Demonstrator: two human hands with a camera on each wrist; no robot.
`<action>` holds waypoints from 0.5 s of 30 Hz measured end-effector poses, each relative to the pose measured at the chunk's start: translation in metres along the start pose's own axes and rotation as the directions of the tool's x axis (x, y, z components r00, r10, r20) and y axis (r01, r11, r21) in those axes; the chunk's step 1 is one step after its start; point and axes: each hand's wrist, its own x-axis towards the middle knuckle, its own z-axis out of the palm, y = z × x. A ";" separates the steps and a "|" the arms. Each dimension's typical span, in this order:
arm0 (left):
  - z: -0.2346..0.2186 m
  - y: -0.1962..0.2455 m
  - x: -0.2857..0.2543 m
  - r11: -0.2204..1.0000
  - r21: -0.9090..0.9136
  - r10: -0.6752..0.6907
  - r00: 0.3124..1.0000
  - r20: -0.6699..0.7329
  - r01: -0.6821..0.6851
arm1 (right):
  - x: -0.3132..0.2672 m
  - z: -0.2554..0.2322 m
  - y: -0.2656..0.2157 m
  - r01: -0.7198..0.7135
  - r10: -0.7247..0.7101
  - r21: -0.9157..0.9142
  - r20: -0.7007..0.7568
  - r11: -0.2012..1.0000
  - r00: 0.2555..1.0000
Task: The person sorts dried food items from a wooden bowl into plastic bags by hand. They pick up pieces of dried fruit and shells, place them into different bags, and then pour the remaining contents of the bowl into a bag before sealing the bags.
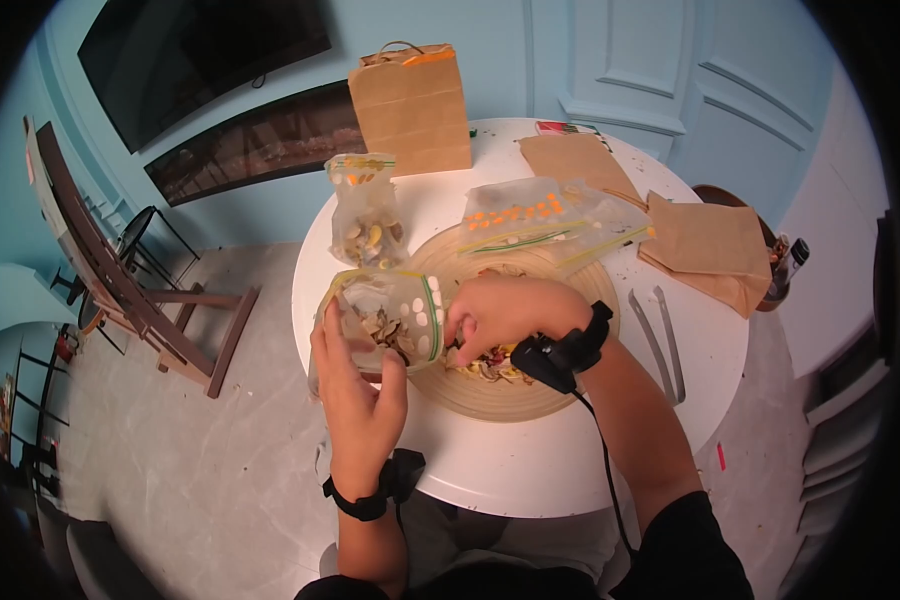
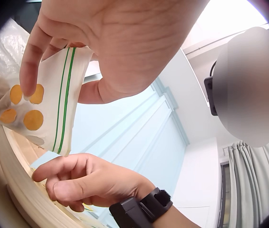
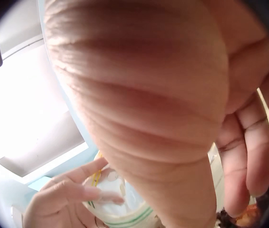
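Observation:
My left hand grips a clear zip bag with a green seal line, its mouth spread wide and brown dried slices inside. In the left wrist view, orange dots mark the bag beside my left fingers. Right of the bag's mouth, my right hand is held low over a round woven tray with colourful dried pieces. The right wrist view has the right hand's fingers hanging loosely bent above dark and orange bits; nothing is seen held between them.
Another filled zip bag stands behind the tray, left of flat bags with orange dots. A tall paper bag stands at the back. Folded paper bags and metal tongs lie on the white table's right side.

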 end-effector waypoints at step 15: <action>-0.003 0.005 0.001 1.000 0.000 0.015 0.999 0.038 -0.015 | -0.013 -0.023 -0.006 0.159 -0.122 0.303 -0.135 0.940 0.983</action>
